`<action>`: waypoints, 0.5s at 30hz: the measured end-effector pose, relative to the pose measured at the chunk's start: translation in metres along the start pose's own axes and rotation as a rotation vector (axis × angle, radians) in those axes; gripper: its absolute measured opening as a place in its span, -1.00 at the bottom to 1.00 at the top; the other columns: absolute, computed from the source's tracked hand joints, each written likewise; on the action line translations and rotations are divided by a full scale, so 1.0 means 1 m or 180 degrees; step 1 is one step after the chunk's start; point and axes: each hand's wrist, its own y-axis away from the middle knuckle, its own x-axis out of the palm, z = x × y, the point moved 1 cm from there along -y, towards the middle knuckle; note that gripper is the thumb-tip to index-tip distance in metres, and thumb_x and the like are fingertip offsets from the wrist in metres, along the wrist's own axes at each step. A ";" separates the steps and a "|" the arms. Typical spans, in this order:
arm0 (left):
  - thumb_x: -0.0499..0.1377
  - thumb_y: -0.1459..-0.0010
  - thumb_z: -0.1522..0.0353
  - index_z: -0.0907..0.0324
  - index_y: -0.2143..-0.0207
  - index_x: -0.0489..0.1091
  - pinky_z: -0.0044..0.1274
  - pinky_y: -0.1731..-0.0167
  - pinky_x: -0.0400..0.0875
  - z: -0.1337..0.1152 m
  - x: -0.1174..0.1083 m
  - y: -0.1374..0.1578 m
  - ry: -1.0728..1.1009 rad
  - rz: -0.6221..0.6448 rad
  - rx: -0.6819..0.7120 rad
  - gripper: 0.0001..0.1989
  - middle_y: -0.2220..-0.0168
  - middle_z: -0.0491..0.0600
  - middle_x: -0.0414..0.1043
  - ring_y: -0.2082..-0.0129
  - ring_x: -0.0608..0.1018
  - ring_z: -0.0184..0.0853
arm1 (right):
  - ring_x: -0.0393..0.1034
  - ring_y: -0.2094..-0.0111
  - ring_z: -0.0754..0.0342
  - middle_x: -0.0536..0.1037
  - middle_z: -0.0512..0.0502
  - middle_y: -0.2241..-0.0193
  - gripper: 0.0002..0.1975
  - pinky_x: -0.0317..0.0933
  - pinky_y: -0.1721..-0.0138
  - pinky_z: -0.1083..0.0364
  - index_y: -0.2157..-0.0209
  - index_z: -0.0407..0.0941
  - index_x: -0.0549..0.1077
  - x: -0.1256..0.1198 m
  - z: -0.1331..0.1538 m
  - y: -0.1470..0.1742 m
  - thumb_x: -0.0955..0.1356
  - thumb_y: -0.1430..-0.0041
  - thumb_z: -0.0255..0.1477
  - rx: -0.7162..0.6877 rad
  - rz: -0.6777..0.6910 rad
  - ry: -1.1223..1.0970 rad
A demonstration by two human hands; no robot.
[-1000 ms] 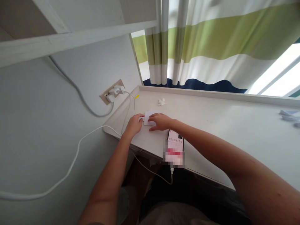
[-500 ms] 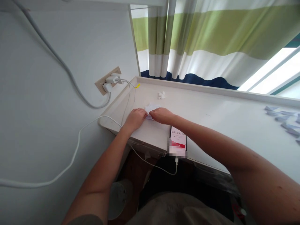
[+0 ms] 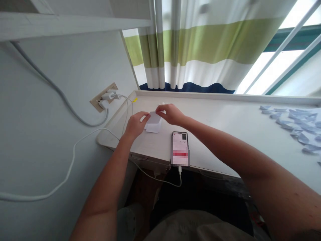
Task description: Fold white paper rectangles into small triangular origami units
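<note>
A small sheet of white paper point(image 3: 153, 117) is held up by its top edge between my two hands. My left hand point(image 3: 137, 124) pinches its upper left corner between thumb and fingers. At the upper right corner, my right hand point(image 3: 171, 114) pinches it the same way. More white paper point(image 3: 153, 128) lies on the desk just below the raised sheet, partly covered by it. Behind my right hand a bit of crumpled white paper point(image 3: 163, 103) barely shows.
A phone point(image 3: 180, 147) with a charging cable point(image 3: 180, 177) lies at the front edge of the white desk point(image 3: 213, 140). Several folded paper pieces point(image 3: 298, 125) are spread on the right. Plugs sit in a wall socket point(image 3: 104, 97) at left, and a curtain point(image 3: 200, 47) hangs behind.
My hands were close together, pressing on paper at the desk; now they are farther apart with a sheet raised between them. The view has shifted, bringing more folded pieces into sight.
</note>
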 end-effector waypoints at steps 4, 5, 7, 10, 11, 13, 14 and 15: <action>0.34 -0.25 0.13 0.17 0.25 0.60 -0.39 0.14 0.60 -0.034 0.045 -0.028 0.1406 0.0017 -0.0325 -0.73 0.33 0.02 0.69 0.29 0.70 -0.20 | 0.63 0.04 -0.12 0.74 -0.25 0.06 -0.78 0.46 -0.01 -0.07 0.02 -0.17 0.63 -0.047 -0.025 0.034 0.47 -0.35 -0.40 0.0272 -0.0870 -0.0918; 0.37 -0.22 0.10 0.18 0.26 0.58 -0.41 0.20 0.60 -0.045 0.060 -0.037 0.1722 0.0070 -0.0353 -0.69 0.35 0.01 0.68 0.33 0.68 -0.23 | 0.64 0.07 -0.12 0.74 -0.24 0.10 -0.70 0.48 0.05 -0.05 -0.03 -0.16 0.61 -0.059 -0.034 0.047 0.50 -0.32 -0.34 0.0433 -0.0968 -0.1231; 0.40 -0.17 0.04 0.18 0.27 0.55 -0.44 0.32 0.59 -0.070 0.093 -0.053 0.2237 0.0269 -0.0416 -0.62 0.40 -0.02 0.64 0.41 0.64 -0.28 | 0.64 0.14 -0.10 0.74 -0.21 0.16 -0.65 0.50 0.14 -0.03 0.03 -0.14 0.61 -0.080 -0.053 0.074 0.54 -0.26 -0.21 0.0666 -0.1050 -0.1717; 0.44 -0.12 0.02 0.17 0.29 0.53 -0.48 0.38 0.57 -0.104 0.139 -0.071 0.2573 0.0561 -0.0363 -0.59 0.45 -0.07 0.58 0.45 0.58 -0.35 | 0.60 0.26 -0.05 0.72 -0.16 0.30 -0.59 0.50 0.22 0.00 0.32 -0.13 0.62 -0.106 -0.080 0.117 0.62 -0.08 -0.07 0.1080 -0.1268 -0.1919; 0.44 -0.11 0.01 0.17 0.29 0.53 -0.49 0.38 0.57 -0.112 0.152 -0.075 0.2648 0.0673 -0.0333 -0.58 0.45 -0.08 0.58 0.45 0.58 -0.36 | 0.59 0.28 -0.04 0.71 -0.14 0.33 -0.56 0.51 0.23 0.00 0.36 -0.13 0.62 -0.112 -0.088 0.130 0.64 -0.02 -0.04 0.1201 -0.1352 -0.2047; 0.47 -0.07 0.02 0.17 0.25 0.54 -0.49 0.38 0.57 -0.124 0.174 -0.080 0.2785 0.0976 -0.0293 -0.56 0.42 -0.08 0.60 0.43 0.59 -0.36 | 0.58 0.31 -0.02 0.70 -0.12 0.37 -0.51 0.50 0.23 0.01 0.38 -0.13 0.60 -0.120 -0.100 0.150 0.68 0.08 -0.03 0.1392 -0.1563 -0.2257; 0.50 -0.03 0.04 0.18 0.23 0.54 -0.49 0.38 0.57 -0.128 0.183 -0.080 0.2842 0.1123 -0.0294 -0.55 0.42 -0.08 0.61 0.44 0.59 -0.35 | 0.57 0.32 -0.01 0.70 -0.11 0.39 -0.50 0.49 0.25 0.02 0.38 -0.12 0.60 -0.122 -0.106 0.157 0.68 0.11 -0.02 0.1481 -0.1651 -0.2326; 0.53 0.01 0.06 0.18 0.22 0.54 -0.48 0.38 0.57 -0.129 0.190 -0.080 0.2889 0.1248 -0.0303 -0.53 0.43 -0.08 0.61 0.45 0.59 -0.35 | 0.56 0.34 0.00 0.70 -0.10 0.40 -0.49 0.47 0.28 0.03 0.36 -0.12 0.60 -0.123 -0.110 0.162 0.69 0.12 -0.03 0.1556 -0.1716 -0.2380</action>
